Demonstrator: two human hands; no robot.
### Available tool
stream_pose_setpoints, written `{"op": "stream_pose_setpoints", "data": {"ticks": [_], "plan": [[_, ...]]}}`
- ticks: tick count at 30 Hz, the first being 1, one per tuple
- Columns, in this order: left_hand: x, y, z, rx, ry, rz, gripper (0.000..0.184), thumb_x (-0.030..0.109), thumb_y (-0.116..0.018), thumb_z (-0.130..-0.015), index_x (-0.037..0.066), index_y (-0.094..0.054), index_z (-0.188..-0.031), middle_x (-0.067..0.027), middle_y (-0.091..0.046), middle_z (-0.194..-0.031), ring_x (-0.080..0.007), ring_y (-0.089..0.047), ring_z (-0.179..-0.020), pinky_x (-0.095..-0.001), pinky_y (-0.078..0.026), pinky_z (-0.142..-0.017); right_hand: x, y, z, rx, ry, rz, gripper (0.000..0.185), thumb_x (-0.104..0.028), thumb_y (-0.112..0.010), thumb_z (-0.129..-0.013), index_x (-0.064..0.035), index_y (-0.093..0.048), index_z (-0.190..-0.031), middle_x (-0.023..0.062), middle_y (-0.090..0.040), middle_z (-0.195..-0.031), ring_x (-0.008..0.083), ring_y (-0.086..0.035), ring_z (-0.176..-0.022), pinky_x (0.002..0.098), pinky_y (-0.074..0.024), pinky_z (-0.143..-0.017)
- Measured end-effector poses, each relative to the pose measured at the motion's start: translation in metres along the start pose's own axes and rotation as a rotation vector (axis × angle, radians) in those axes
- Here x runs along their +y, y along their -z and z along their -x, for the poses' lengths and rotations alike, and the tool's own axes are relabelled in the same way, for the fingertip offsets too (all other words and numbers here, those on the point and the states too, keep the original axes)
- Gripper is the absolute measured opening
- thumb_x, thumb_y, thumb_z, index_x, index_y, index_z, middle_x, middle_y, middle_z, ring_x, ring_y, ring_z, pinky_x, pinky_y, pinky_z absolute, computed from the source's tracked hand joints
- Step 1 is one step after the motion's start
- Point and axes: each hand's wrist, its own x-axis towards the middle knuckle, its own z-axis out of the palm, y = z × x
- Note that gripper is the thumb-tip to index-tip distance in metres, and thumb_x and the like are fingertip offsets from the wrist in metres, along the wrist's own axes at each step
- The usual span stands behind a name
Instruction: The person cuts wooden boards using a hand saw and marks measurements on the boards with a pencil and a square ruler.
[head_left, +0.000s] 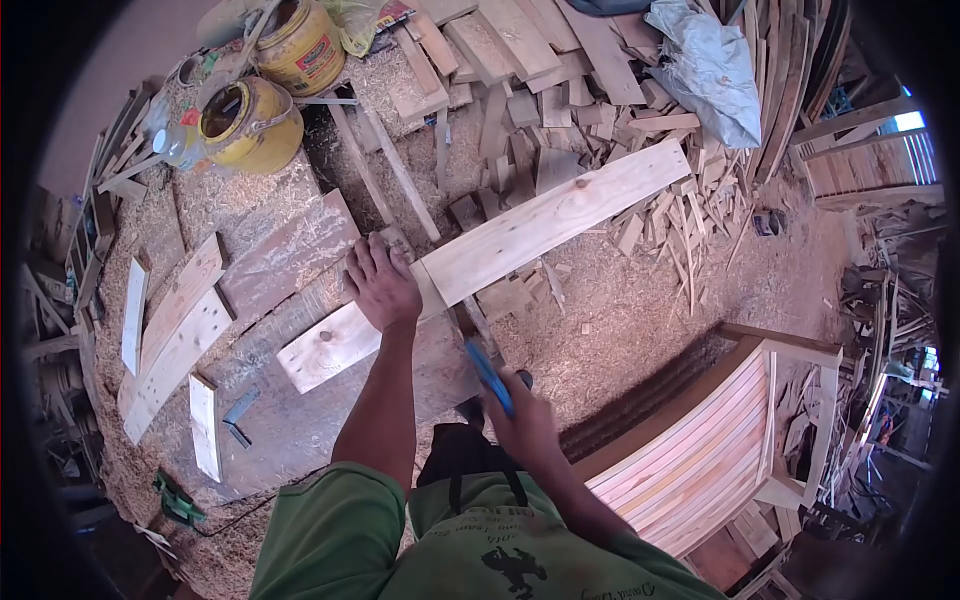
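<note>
A long pale wooden plank [550,228] lies slantwise across the work surface, its right end reaching out over the scrap pile. My left hand [384,287] bears down on the plank's left part, fingers curled over the far edge. In my right hand [523,415], closed and slightly blurred, is the blue handle of a handsaw [488,375]. Its dark blade runs up to the plank's near edge, in line with a cut across the wood just right of my left hand. Most of the blade is hidden under the plank.
A sawdust-strewn work surface [265,400] carries shorter boards [180,370] and a small try square [238,415]. Yellow buckets [250,130] stand at the back left. Offcuts [660,215] heap behind the plank. A slatted wooden frame [690,440] stands at right.
</note>
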Motion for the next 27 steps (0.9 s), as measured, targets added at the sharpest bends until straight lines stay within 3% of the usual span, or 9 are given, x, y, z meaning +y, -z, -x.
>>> {"op": "stream_pose_setpoints", "data": {"ticks": [2,5,9,12,14,18,21,25,27], "plan": [[-0.001,0.001,0.001,-0.01,-0.006,-0.004,0.052,0.04,-0.044,-0.114,0.011,-0.053,-0.156,-0.0147,-0.052,-0.161,-0.0368,-0.04,-0.154,-0.0573,-0.028,-0.127,0.019,0.028,0.066,0.045,0.04,-0.095,0.043,-0.024,-0.068,-0.101,-0.0057,-0.066,-0.141,0.0263,-0.075,-0.089,0.0449,-0.076,-0.082,0.0525,-0.0618,-0.071],[-0.001,0.0,0.001,0.002,-0.007,-0.005,0.052,0.04,-0.044,-0.114,0.011,-0.053,-0.156,-0.0147,-0.052,-0.161,-0.0368,-0.041,-0.153,-0.0576,-0.028,-0.126,0.02,0.026,0.061,0.078,0.044,-0.066,0.042,-0.025,-0.068,-0.102,-0.0077,-0.066,-0.14,0.0252,-0.074,-0.085,0.0434,-0.076,-0.08,0.0523,-0.0619,-0.07],[0.0,0.0,0.001,-0.001,-0.006,-0.008,0.052,0.04,-0.044,-0.114,0.012,-0.053,-0.157,-0.0149,-0.051,-0.161,-0.0372,-0.041,-0.154,-0.058,-0.028,-0.126,0.015,-0.05,-0.07,0.119,0.12,0.028,0.034,-0.026,-0.069,-0.101,-0.0118,-0.07,-0.132,0.0236,-0.073,-0.078,0.0466,-0.074,-0.074,0.0551,-0.0595,-0.067],[-0.001,0.003,-0.001,-0.011,-0.004,0.003,0.053,0.04,-0.044,-0.114,0.012,-0.053,-0.157,-0.0153,-0.051,-0.162,-0.0374,-0.04,-0.154,-0.0582,-0.028,-0.127,-0.005,-0.058,-0.096,0.072,0.139,0.05,0.031,-0.025,-0.069,-0.101,-0.0102,-0.071,-0.129,0.0253,-0.073,-0.081,0.0479,-0.073,-0.076,0.056,-0.0585,-0.067],[-0.003,-0.003,0.001,-0.001,-0.007,0.006,0.053,0.04,-0.044,-0.113,0.012,-0.053,-0.157,-0.0155,-0.051,-0.162,-0.0376,-0.04,-0.155,-0.0584,-0.027,-0.127,0.002,-0.02,-0.032,0.046,0.073,0.006,0.03,-0.026,-0.069,-0.102,-0.0105,-0.072,-0.127,0.0256,-0.074,-0.083,0.0467,-0.074,-0.079,0.055,-0.0598,-0.068],[-0.002,-0.004,-0.001,-0.004,-0.003,-0.001,0.053,0.041,-0.044,-0.113,0.012,-0.053,-0.157,-0.0157,-0.05,-0.163,-0.0383,-0.039,-0.155,-0.0585,-0.028,-0.127,0.007,0.035,0.073,0.077,-0.05,-0.085,0.037,-0.022,-0.073,-0.102,-0.0065,-0.072,-0.135,0.0198,-0.077,-0.083,0.0325,-0.081,-0.08,0.0425,-0.0629,-0.072],[-0.002,-0.002,-0.001,0.0,-0.009,0.005,0.053,0.04,-0.044,-0.113,0.011,-0.053,-0.157,-0.0161,-0.051,-0.162,-0.0389,-0.039,-0.155,-0.0586,-0.028,-0.126,0.011,0.003,0.014,0.031,-0.029,0.057,0.037,-0.028,-0.07,-0.102,-0.0069,-0.069,-0.132,0.0237,-0.074,-0.081,0.0442,-0.075,-0.077,0.0532,-0.061,-0.068],[-0.001,0.002,0.001,-0.006,-0.011,0.019,0.052,0.039,-0.043,-0.113,0.011,-0.053,-0.157,-0.0167,-0.051,-0.161,-0.0393,-0.04,-0.155,-0.0594,-0.028,-0.126,0.014,-0.063,-0.101,0.058,0.144,0.023,0.036,-0.024,-0.071,-0.099,-0.0089,-0.068,-0.132,0.0247,-0.073,-0.08,0.0472,-0.073,-0.073,0.0585,-0.0575,-0.066],[-0.001,0.001,0.001,0.0,-0.013,0.018,0.052,0.038,-0.044,-0.113,0.011,-0.052,-0.156,-0.0167,-0.051,-0.161,-0.0393,-0.04,-0.154,-0.0597,-0.028,-0.126,0.01,-0.049,-0.081,0.097,0.162,0.019,0.028,-0.023,-0.07,-0.102,-0.0061,-0.071,-0.124,0.0227,-0.073,-0.079,0.0441,-0.075,-0.073,0.0518,-0.0587,-0.065]]}}
